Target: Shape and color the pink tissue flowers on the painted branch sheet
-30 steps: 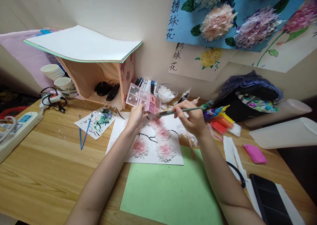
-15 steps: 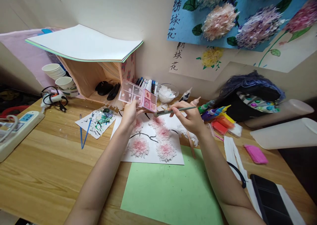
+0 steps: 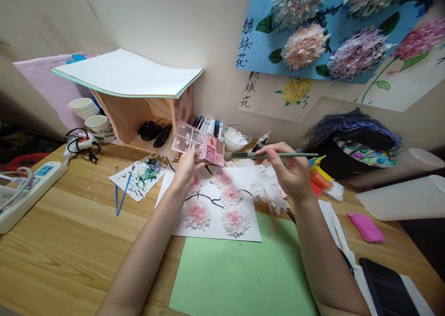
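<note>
My left hand [image 3: 187, 167] holds up an open pink palette [image 3: 199, 143] with a clear lid and several pink pans, tilted above the table. My right hand [image 3: 291, 172] grips a thin grey-green brush [image 3: 271, 155] that lies level, its bristle tip just right of the palette's edge. Below both hands lies a white sheet [image 3: 212, 205] with black drawn branches and several fluffy pink paper flowers [image 3: 235, 219].
A green sheet [image 3: 239, 274] lies in front of me. A paint-smeared paper [image 3: 139, 176] and blue sticks [image 3: 120, 193] lie left, with a power strip [image 3: 24, 188]. A shelf box [image 3: 139, 107], markers [image 3: 208, 123], paint tubes [image 3: 320, 174], pink clay [image 3: 366, 227] and a black tablet [image 3: 389, 288] surround the work.
My right hand has drawn the brush back to the right, so its tip has left the palette's pans. The palette has stayed raised in my left hand. The camera has shifted slightly.
</note>
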`<state>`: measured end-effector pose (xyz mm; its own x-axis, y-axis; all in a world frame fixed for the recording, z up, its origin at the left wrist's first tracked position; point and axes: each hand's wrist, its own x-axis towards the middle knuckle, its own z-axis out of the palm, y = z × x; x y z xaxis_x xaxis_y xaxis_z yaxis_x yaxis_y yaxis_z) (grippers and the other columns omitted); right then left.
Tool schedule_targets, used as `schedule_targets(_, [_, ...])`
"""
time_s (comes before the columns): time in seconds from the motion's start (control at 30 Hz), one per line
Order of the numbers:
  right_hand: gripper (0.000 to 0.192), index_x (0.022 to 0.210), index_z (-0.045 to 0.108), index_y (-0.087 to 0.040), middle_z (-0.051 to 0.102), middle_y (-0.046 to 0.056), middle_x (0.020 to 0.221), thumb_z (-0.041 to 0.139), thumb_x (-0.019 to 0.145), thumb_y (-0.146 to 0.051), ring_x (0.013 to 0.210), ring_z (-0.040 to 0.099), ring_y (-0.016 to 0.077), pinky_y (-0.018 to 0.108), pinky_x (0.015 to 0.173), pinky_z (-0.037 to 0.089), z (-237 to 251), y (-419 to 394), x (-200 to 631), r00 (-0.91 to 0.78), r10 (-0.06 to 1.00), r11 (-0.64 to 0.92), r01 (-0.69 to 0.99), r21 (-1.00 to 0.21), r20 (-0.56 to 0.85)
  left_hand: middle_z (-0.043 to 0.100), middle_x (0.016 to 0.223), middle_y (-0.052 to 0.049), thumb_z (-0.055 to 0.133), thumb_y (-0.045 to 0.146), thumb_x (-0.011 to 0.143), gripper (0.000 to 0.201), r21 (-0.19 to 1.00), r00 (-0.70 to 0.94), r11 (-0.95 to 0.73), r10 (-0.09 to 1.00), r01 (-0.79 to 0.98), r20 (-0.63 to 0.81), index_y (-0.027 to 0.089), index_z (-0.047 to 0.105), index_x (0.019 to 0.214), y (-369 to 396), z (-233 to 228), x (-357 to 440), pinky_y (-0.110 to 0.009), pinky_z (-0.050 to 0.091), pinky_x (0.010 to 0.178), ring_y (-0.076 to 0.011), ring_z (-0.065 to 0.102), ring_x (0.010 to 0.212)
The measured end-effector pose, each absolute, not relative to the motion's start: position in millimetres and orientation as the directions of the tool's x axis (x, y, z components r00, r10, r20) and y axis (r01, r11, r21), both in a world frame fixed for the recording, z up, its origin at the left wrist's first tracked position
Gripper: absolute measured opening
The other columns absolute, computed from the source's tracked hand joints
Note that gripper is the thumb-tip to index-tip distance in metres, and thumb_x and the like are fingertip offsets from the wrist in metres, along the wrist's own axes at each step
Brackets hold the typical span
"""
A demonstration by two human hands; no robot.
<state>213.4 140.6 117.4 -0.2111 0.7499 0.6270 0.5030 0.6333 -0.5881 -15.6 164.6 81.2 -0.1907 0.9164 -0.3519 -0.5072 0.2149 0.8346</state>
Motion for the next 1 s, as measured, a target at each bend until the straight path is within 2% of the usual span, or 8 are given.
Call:
schedule_targets(0.07, [0.017,0.096,0.068,-0.026,0.07,0.002,0.086,0.051,0.093,-0.028,0.084,0.063,0.0197,0.035,0.079,0.047,120.6,138.2,213.5,-0.162,0.731,0.643,0.489,-0.589,0.663,0.068,0.065,-0.002,0.045,0.008,0.064,0.02,0.833,-0.164,0.238,0.918,-0.5,-0.36,0.014,0.061,0.075,165.1,80.2,-15.4,-0.031,0.057,0.078,-0.0123,0.064,0.059])
schedule_targets(0.2, [0.02,0.106,0.067,-0.029,0.071,0.004,0.101,0.053,0.092,-0.025,0.092,0.062,0.0207,0.037,0.081,0.048,116.9,141.7,208.8,-0.21,0.718,0.659,0.512,-0.551,0.664,0.07,0.068,-0.005,0.044,0.007,0.063,0.026,0.818,-0.068,0.296,0.924,-0.494,-0.376,0.011,0.064,0.079,164.3,80.6,-14.1,-0.034,0.058,0.078,-0.0143,0.066,0.061])
schedule_targets(0.37, [0.019,0.103,0.068,-0.028,0.073,0.004,0.096,0.053,0.092,-0.022,0.084,0.061,0.0197,0.037,0.076,0.048,110.7,147.5,204.9,-0.224,0.689,0.662,0.581,-0.473,0.69,0.072,0.076,-0.008,0.043,0.007,0.066,0.036,0.8,0.005,0.335,0.923,-0.498,-0.384,0.01,0.066,0.094,161.3,84.4,-11.5,-0.039,0.058,0.082,-0.0166,0.068,0.067])
schedule_targets(0.6, [0.018,0.098,0.069,-0.024,0.073,0.005,0.088,0.052,0.092,-0.021,0.081,0.059,0.0204,0.036,0.072,0.048,110.2,144.9,203.5,-0.306,0.675,0.687,0.594,-0.419,0.671,0.071,0.07,-0.006,0.046,0.008,0.07,0.028,0.821,-0.006,0.336,0.924,-0.461,-0.382,0.01,0.065,0.09,163.3,83.0,-13.8,-0.032,0.059,0.072,-0.0148,0.067,0.062])
schedule_targets(0.87, [0.018,0.094,0.07,-0.025,0.071,0.002,0.085,0.052,0.092,-0.023,0.082,0.06,0.019,0.034,0.074,0.048,117.5,141.7,211.5,-0.262,0.715,0.654,0.58,-0.486,0.648,0.075,0.082,-0.008,0.045,0.009,0.073,0.034,0.836,0.068,0.362,0.927,-0.411,-0.368,0.01,0.066,0.101,158.2,90.1,-17.6,-0.029,0.058,0.069,-0.0163,0.069,0.069])
schedule_targets(1.0, [0.019,0.092,0.07,-0.025,0.067,0.0,0.071,0.051,0.092,-0.022,0.078,0.06,0.0191,0.036,0.077,0.046,120.5,127.4,219.4,-0.253,0.732,0.646,0.552,-0.527,0.633,0.074,0.083,-0.007,0.047,0.009,0.071,0.034,0.837,0.141,0.423,0.906,-0.348,-0.399,0.013,0.065,0.099,144.4,92.3,-20.1,-0.027,0.058,0.064,-0.0155,0.069,0.065])
